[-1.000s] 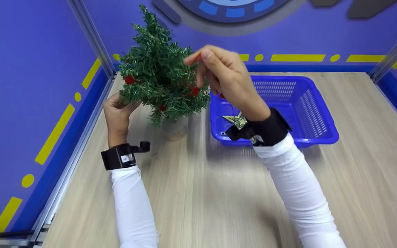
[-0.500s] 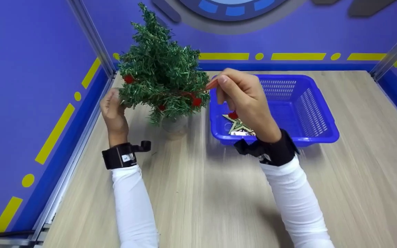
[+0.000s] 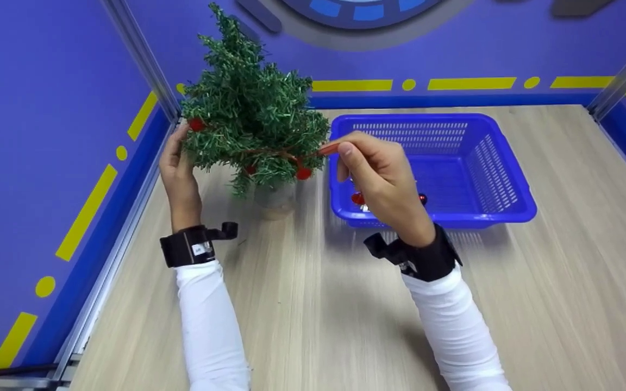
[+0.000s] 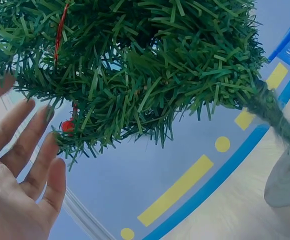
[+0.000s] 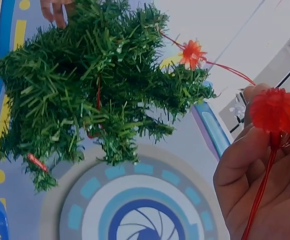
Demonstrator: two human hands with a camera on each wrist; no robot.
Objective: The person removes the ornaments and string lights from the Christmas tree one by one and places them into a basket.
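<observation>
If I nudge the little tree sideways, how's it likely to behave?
The tree would probably tip easily: its bushy spread overhangs a narrow base. Its needles look thin, so they'd likely bend rather than snap. The red cord strung on it may drag along.

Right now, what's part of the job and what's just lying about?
In the job:
green tree, left grip at its branches
red beaded string, partly on the tree, pinched in the right grip

Lying about, probably:
blue basket, in neither grip
dark cable, lower left

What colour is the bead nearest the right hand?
Red; the bead shows best in the right wrist view.
</observation>
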